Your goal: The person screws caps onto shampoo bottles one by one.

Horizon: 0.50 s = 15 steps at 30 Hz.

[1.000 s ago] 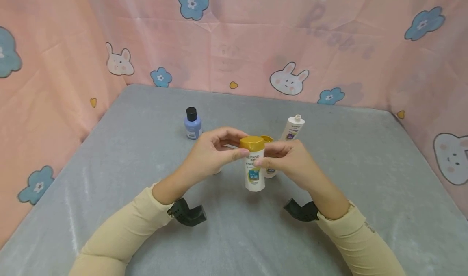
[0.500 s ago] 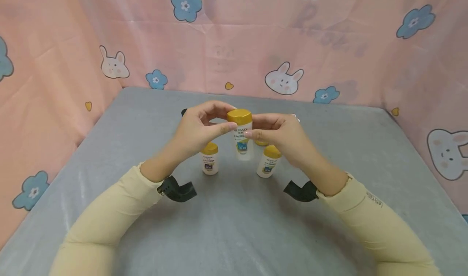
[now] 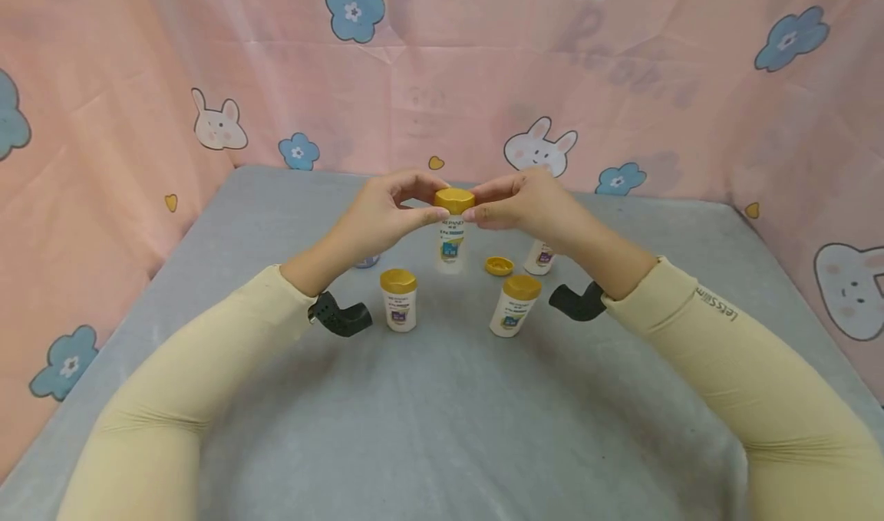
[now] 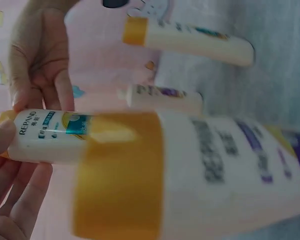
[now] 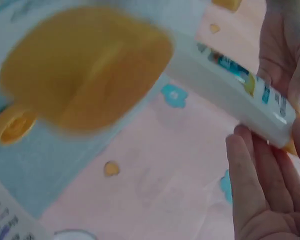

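A white bottle with a gold cap and teal label (image 3: 452, 245) stands upright between the two hands at the middle of the table. My left hand (image 3: 388, 208) holds it at the cap and shoulder, thumb in front and fingers behind. From the other side my right hand (image 3: 528, 205) pinches it just under the cap with its thumb. In the left wrist view the thumb (image 4: 1, 137) presses near the cap of that bottle (image 4: 42, 132). The right wrist view shows the right fingers (image 5: 270, 180) behind the bottle (image 5: 230, 92).
Two more gold-capped bottles, one purple-labelled (image 3: 398, 306) and one teal-labelled (image 3: 512, 308), stand nearer. A loose gold cap (image 3: 499, 266) lies beside an uncapped bottle (image 3: 540, 258), partly behind the right hand. The left arm mostly hides a blue bottle (image 3: 367, 262). Patterned pink cloth (image 3: 428, 84) hangs behind.
Both hands have carried the teal-labelled bottle away from the body, toward the back of the table. The two nearer bottles and the loose cap have come into view.
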Each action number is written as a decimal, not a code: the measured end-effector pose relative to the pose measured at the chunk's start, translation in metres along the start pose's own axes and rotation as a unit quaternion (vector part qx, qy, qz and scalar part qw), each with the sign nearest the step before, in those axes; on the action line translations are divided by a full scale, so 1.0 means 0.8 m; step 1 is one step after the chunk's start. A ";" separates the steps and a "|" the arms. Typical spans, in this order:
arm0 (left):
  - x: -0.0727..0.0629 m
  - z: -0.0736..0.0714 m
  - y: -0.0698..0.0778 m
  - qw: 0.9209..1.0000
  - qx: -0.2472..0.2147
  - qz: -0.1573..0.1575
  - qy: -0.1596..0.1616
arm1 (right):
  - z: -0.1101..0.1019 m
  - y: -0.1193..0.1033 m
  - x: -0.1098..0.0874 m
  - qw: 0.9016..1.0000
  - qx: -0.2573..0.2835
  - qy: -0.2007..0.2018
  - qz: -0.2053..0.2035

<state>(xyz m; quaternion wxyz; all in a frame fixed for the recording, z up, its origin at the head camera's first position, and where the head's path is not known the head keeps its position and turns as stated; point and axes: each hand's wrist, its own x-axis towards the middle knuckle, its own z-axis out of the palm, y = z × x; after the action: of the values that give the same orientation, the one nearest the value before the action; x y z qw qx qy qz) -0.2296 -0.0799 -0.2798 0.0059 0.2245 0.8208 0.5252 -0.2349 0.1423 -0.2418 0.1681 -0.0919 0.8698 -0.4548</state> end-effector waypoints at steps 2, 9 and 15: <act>0.009 0.001 -0.008 1.000 0.003 -0.005 -0.011 | -0.002 0.001 0.012 1.000 -0.014 -0.007 0.015; 0.031 0.003 -0.032 0.999 0.004 -0.028 -0.035 | -0.001 0.006 0.040 0.998 -0.034 -0.010 0.050; 0.037 0.006 -0.047 0.998 0.007 -0.053 -0.039 | 0.008 0.011 0.057 0.998 -0.046 -0.008 0.045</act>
<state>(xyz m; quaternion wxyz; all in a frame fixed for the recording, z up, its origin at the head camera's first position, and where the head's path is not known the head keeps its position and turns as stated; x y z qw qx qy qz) -0.2688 -0.0774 -0.3078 0.0647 0.2008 0.8346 0.5088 -0.2745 0.1283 -0.2618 0.1910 -0.0643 0.8915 -0.4057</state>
